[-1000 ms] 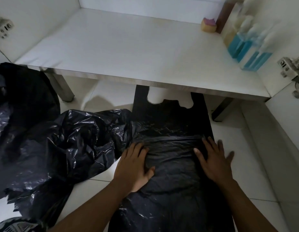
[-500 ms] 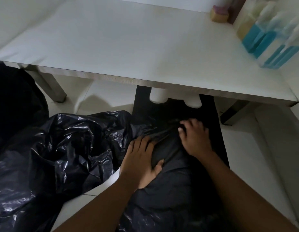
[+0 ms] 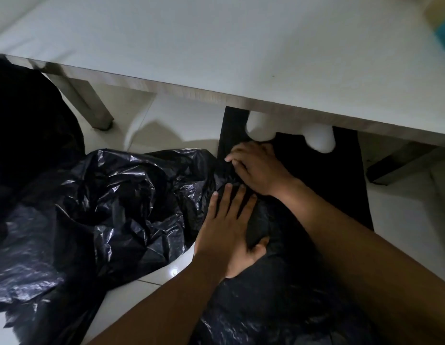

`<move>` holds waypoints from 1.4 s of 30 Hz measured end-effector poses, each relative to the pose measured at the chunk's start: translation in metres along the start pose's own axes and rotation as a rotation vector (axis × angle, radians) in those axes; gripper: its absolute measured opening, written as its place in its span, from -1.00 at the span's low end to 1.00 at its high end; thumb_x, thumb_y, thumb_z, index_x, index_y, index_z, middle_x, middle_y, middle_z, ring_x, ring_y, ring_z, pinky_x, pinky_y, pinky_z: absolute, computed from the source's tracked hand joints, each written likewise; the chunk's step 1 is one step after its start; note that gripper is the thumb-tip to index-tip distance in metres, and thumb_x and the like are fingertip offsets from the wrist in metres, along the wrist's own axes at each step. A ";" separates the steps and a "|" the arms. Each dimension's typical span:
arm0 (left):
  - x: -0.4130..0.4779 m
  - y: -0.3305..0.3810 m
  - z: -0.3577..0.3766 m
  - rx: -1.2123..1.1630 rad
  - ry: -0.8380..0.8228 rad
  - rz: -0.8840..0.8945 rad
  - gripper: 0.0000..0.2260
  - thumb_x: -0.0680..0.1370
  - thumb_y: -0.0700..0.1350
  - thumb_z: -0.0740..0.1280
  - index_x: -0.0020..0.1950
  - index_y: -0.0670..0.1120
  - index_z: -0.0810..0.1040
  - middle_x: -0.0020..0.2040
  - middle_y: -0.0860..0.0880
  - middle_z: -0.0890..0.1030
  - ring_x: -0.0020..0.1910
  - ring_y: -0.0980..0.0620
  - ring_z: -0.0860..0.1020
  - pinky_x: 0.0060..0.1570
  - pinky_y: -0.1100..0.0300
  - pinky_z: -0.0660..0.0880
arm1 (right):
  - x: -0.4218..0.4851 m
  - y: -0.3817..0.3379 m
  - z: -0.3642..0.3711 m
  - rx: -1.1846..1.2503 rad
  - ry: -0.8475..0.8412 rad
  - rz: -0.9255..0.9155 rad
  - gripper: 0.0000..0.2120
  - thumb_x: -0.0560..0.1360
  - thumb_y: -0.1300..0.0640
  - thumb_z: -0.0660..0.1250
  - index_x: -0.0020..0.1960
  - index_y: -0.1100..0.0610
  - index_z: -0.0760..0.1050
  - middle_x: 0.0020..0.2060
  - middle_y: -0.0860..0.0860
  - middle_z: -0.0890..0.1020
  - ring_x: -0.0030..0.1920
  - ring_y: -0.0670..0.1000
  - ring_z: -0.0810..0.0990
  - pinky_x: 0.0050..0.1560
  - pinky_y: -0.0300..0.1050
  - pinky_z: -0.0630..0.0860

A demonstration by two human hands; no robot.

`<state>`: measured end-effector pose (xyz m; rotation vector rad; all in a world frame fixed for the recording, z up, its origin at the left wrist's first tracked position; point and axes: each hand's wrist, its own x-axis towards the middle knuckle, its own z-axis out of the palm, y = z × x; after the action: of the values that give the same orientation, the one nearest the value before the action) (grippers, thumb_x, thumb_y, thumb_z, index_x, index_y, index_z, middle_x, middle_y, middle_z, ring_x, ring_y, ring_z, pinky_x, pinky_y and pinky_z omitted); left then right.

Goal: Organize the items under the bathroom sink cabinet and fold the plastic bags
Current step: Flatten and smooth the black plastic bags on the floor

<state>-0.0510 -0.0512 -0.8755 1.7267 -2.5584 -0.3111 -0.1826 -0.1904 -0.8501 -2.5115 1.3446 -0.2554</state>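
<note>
1. Now, in the head view, the right hand (image 3: 257, 165) has crossed from the bag's right side to its upper-left part, in the centre of the frame just below the handle cut-outs, within the last second. Its fingers are curled down onto the black plastic bag (image 3: 323, 185); whether they pinch a fold or only press, I cannot tell.
2. Meanwhile the left hand (image 3: 229, 222) has stayed almost where it was, lying open and flat, fingers spread, pinning the bag's middle to the floor.
3. That sweep reads as smoothing or gathering the left edge, so the bag is probably flattened and near its first lengthwise fold; no fold is finished yet.
4. The bag lies flat on the white tiled floor (image 3: 179, 120), handles tucked under the front edge of the cabinet shelf (image 3: 216, 46) at upper centre.
5. A crumpled heap of black bags (image 3: 104, 207) fills the left of the frame, touching the flat bag's left side, still unfolded.
6. The light is dim. Metal cabinet legs (image 3: 92, 103) stand at upper left and right. A blurred blue item (image 3: 444, 38) sits at the top-right corner.
</note>
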 end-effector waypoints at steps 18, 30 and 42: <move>-0.009 0.000 -0.004 0.010 0.140 -0.010 -0.37 0.50 0.37 0.14 0.37 -0.05 0.43 0.33 -0.10 0.42 0.36 -0.18 0.34 0.52 -0.20 0.08 | -0.187 -0.088 0.006 -0.014 0.281 0.677 -0.79 0.55 -0.06 0.16 0.10 -0.09 0.51 0.09 -0.05 0.49 0.14 0.07 0.43 0.09 0.15 0.36; -0.066 0.018 -0.025 0.084 0.109 0.057 -0.34 0.52 0.32 0.11 0.50 -0.04 0.39 0.45 -0.11 0.42 0.48 -0.19 0.32 0.49 -0.33 0.01 | -0.252 -0.124 0.054 -0.180 0.175 0.632 -0.61 0.51 -0.16 0.18 0.25 -0.05 0.51 0.19 0.00 0.54 0.19 0.09 0.48 0.20 0.18 0.35; -0.122 0.028 0.017 0.029 0.057 -0.055 -0.36 0.60 0.33 -0.01 0.58 0.00 0.26 0.59 -0.01 0.24 0.60 -0.08 0.10 0.54 -0.18 0.02 | -0.295 -0.088 0.048 -0.091 0.303 0.699 -0.61 0.59 -0.13 0.11 0.34 -0.04 0.45 0.36 0.00 0.45 0.39 0.09 0.37 0.42 0.17 0.19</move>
<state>-0.0327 0.0742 -0.8775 1.7910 -2.4915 -0.2246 -0.2622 0.1102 -0.8738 -1.9481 2.2885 -0.4317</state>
